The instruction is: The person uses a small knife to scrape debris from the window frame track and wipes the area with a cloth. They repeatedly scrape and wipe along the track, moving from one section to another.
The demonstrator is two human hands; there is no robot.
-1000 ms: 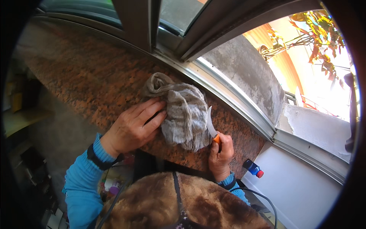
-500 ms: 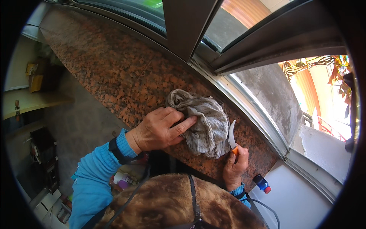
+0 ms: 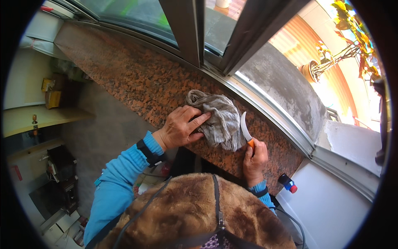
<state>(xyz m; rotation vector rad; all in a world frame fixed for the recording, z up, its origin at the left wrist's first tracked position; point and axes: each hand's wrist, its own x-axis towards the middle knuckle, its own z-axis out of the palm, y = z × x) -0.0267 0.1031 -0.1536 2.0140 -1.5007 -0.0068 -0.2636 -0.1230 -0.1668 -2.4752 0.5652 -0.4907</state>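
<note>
A crumpled grey cloth (image 3: 224,122) lies bunched on the speckled red-brown stone sill (image 3: 124,74). At its left side my left hand (image 3: 182,126) grips it, the index finger stretched across the folds and the other fingers bent. Just right of the cloth, my right hand (image 3: 255,159) is closed round the orange handle of a small knife (image 3: 245,128). Its curved pale blade points up and away from me, close beside the cloth's right edge. Most of the handle is hidden in my fist.
A sliding window frame (image 3: 265,112) runs along the sill's far side, and its right part stands open. Beyond it is a potted plant (image 3: 309,71). A small dark bottle with a red cap (image 3: 287,182) lies near the white surface (image 3: 327,203) at right. Shelves (image 3: 49,120) stand at far left.
The whole view has shifted, showing more of the plant outside. Both hands keep their holds on the cloth and the knife, with little visible change between them.
</note>
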